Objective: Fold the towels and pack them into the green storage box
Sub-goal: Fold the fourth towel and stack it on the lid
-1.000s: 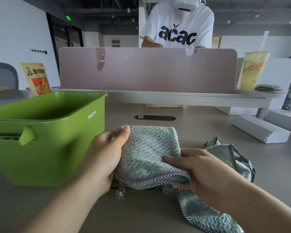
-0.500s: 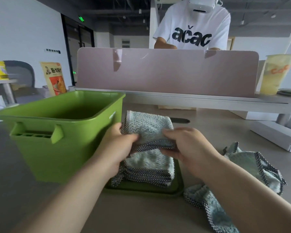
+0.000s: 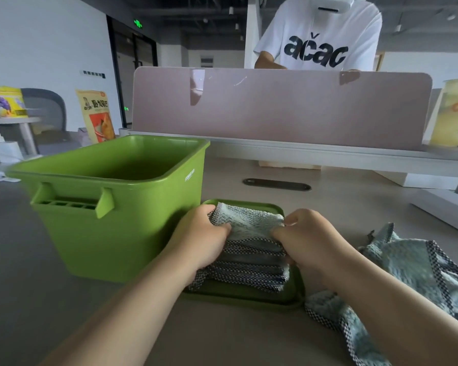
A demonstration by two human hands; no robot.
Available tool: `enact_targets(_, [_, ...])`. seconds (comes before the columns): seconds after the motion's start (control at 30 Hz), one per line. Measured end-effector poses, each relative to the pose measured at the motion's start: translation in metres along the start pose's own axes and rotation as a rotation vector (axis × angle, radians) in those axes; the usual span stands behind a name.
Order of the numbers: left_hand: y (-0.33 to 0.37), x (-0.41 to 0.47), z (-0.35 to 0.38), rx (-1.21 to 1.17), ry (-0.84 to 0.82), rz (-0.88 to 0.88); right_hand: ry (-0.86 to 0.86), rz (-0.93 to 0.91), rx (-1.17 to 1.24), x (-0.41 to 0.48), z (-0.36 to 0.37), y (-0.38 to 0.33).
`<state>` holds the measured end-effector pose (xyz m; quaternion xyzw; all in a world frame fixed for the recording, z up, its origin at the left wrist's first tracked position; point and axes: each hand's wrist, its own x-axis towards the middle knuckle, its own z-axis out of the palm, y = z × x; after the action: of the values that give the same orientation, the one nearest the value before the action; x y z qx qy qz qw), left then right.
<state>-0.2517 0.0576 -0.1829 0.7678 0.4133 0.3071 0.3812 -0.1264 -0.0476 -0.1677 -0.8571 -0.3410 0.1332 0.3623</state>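
A stack of folded pale blue towels (image 3: 249, 262) with checkered borders lies on the green lid (image 3: 238, 295), just right of the green storage box (image 3: 122, 207), which stands open on the desk. My left hand (image 3: 204, 241) grips the stack's left side and my right hand (image 3: 302, 239) grips its right side, both pinching the top towel. An unfolded blue towel (image 3: 413, 270) lies crumpled to the right, partly hidden by my right forearm.
A pink desk divider (image 3: 275, 107) runs across the back, with a person in a white T-shirt (image 3: 317, 38) behind it. A yellow drink cup (image 3: 452, 112) stands at the far right, snack bags (image 3: 97, 114) at the left. A cable slot (image 3: 276, 184) is set in the desk.
Both hands carried the folded towel from the desk onto the stack on the green lid and now press down on its sides. The view has shifted left and closer.
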Motion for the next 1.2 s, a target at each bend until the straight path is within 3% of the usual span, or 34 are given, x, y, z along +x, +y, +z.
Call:
enact_targets(0.47, [-0.002, -0.008, -0.007, 0.175, -0.03, -0.021, -0.112, 0.018, -0.079, -0.015, 0.0, -0.004])
enact_targets(0.57, [0.008, -0.016, -0.013, 0.262, 0.059, 0.025, -0.016, -0.049, -0.17, -0.024, -0.005, -0.009])
enact_targets(0.7, [0.029, -0.01, -0.017, 0.426, 0.175, 0.244, 0.185, -0.228, -0.134, -0.022, -0.008, -0.029])
enact_targets(0.83, [0.031, 0.015, -0.001, 0.536, -0.008, 0.348, 0.064, -0.37, -0.344, -0.001, 0.007, -0.043])
enact_targets(0.97, [0.01, 0.016, 0.02, 0.818, -0.359, 0.358, -0.244, -0.262, -0.601, 0.015, 0.039, -0.024])
enact_targets(1.2, [0.001, 0.006, 0.026, 0.864, -0.308, 0.407, -0.187, -0.299, -0.537, 0.019, 0.06, 0.002])
